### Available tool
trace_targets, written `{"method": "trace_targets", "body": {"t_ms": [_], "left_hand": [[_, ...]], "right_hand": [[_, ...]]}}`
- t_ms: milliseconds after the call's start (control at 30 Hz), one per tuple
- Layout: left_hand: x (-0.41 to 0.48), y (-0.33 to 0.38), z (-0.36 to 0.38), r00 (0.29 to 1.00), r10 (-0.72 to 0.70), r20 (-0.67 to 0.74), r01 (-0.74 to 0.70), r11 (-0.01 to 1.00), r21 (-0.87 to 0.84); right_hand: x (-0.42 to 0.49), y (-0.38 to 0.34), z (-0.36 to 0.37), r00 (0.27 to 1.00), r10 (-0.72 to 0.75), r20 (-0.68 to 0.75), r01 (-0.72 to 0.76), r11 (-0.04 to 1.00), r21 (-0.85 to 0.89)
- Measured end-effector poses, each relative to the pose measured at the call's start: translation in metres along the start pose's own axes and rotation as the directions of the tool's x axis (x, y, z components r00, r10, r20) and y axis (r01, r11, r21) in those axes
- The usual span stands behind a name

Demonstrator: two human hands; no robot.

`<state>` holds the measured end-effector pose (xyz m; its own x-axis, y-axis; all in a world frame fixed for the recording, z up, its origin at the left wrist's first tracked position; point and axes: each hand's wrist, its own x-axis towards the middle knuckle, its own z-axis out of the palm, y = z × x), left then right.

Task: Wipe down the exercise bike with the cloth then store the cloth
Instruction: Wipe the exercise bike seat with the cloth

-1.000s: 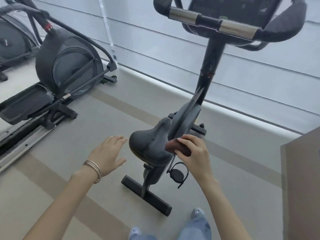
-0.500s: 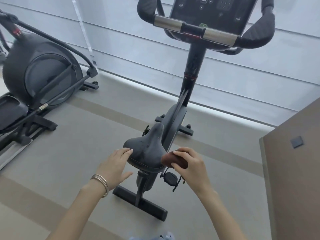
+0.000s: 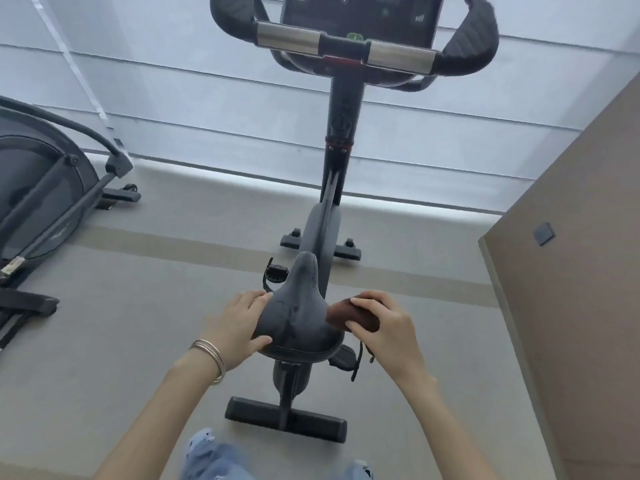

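Wiping the saddle looks like the step in hand. The right hand pinches the cloth, a dark brown wad, with fingers curled over it at the saddle's right rear edge. The left hand is relaxed, fingers laid against the saddle's left side and thumb at the rear rim. It grasps nothing and seems to brace.

The bike stands on the floor, nose toward the floor's far edge under the blinds.

To do it well:
- Keep the left hand bracing so the saddle does not twist.
- Open the wad flatter for more contact.
- Sweep from the rear across the top to the nose in overlapping passes, then do the side rims.
- There are glints on the saddle top; I cannot tell if they are wet.
- The post, handlebar and console likely come after, working upward.

Room and edges:
- To the left, the elliptical is well apart, with open floor between, so there is easy stepping on that side.
- To the right, a brown wall stands near the bike, so room is tighter there.
- The right pedal and its strap sit just below the right hand and could snag the cloth.
- The rear foot bar lies just in front of the person's shoes, a trip edge.
- No storage spot for the cloth is in view.
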<state>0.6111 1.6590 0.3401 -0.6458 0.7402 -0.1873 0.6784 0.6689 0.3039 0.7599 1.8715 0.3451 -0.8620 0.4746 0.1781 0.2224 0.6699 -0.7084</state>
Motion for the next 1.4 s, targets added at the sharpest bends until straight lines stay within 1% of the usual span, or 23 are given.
{"method": "trace_targets", "body": {"t_ms": [100,200,267,367,433,500,567,667,800,933,1033,1133,1233,1267,1333,1367,1400], "left_hand": [[0.015,-0.030,-0.011,0.987,0.157,0.040,-0.159,0.986,0.040],[0.021,-0.075,-0.029,0.962,0.261,0.085,-0.268,0.960,0.076],[0.022,-0.105,-0.039,0.944,0.311,0.108,-0.321,0.942,0.096],[0.029,-0.135,-0.052,0.904,0.386,0.183,-0.413,0.898,0.149],[0.036,-0.138,-0.056,0.876,0.429,0.220,-0.464,0.875,0.141],[0.046,-0.133,-0.055,0.855,0.469,0.220,-0.497,0.862,0.095],[0.053,-0.122,-0.051,0.839,0.501,0.211,-0.523,0.850,0.059],[0.060,-0.104,-0.042,0.818,0.529,0.226,-0.553,0.832,0.052],[0.073,-0.093,-0.037,0.778,0.576,0.251,-0.607,0.793,0.059],[0.094,-0.094,-0.042,0.774,0.578,0.257,-0.611,0.789,0.064],[0.113,-0.092,-0.044,0.749,0.594,0.293,-0.637,0.768,0.072],[0.140,-0.085,-0.043,0.696,0.648,0.309,-0.698,0.711,0.085],[0.174,-0.072,-0.041,0.621,0.719,0.312,-0.773,0.628,0.091],[0.186,-0.067,-0.039,0.592,0.741,0.318,-0.797,0.597,0.091],[0.212,-0.057,-0.038,0.525,0.781,0.338,-0.844,0.529,0.086],[0.225,-0.053,-0.038,0.485,0.802,0.348,-0.868,0.490,0.083],[0.239,-0.051,-0.037,0.442,0.821,0.361,-0.891,0.448,0.070]], "right_hand": [[0.002,-0.024,0.027,0.988,0.081,-0.134,-0.085,0.996,-0.028],[-0.001,-0.054,0.055,0.949,0.203,-0.243,-0.225,0.972,-0.069],[-0.006,-0.073,0.069,0.910,0.299,-0.287,-0.326,0.944,-0.051],[-0.019,-0.092,0.078,0.850,0.387,-0.358,-0.423,0.906,-0.023],[-0.032,-0.098,0.080,0.814,0.438,-0.381,-0.481,0.876,-0.021],[-0.043,-0.100,0.082,0.792,0.469,-0.391,-0.522,0.852,-0.034],[-0.051,-0.099,0.085,0.785,0.486,-0.385,-0.539,0.842,-0.036],[-0.053,-0.093,0.087,0.792,0.487,-0.369,-0.537,0.842,-0.041],[-0.041,-0.084,0.093,0.778,0.462,-0.425,-0.526,0.849,-0.041],[-0.026,-0.076,0.097,0.774,0.460,-0.435,-0.530,0.847,-0.049],[-0.018,-0.071,0.099,0.766,0.464,-0.444,-0.544,0.837,-0.064],[-0.014,-0.069,0.103,0.715,0.504,-0.485,-0.591,0.806,-0.033],[-0.006,-0.068,0.112,0.665,0.534,-0.522,-0.630,0.776,-0.008],[-0.002,-0.069,0.117,0.638,0.547,-0.542,-0.653,0.757,-0.004],[0.008,-0.074,0.128,0.551,0.568,-0.611,-0.704,0.709,0.024],[0.013,-0.078,0.133,0.492,0.576,-0.652,-0.729,0.682,0.052],[0.018,-0.081,0.138,0.418,0.589,-0.691,-0.758,0.646,0.093]]}}
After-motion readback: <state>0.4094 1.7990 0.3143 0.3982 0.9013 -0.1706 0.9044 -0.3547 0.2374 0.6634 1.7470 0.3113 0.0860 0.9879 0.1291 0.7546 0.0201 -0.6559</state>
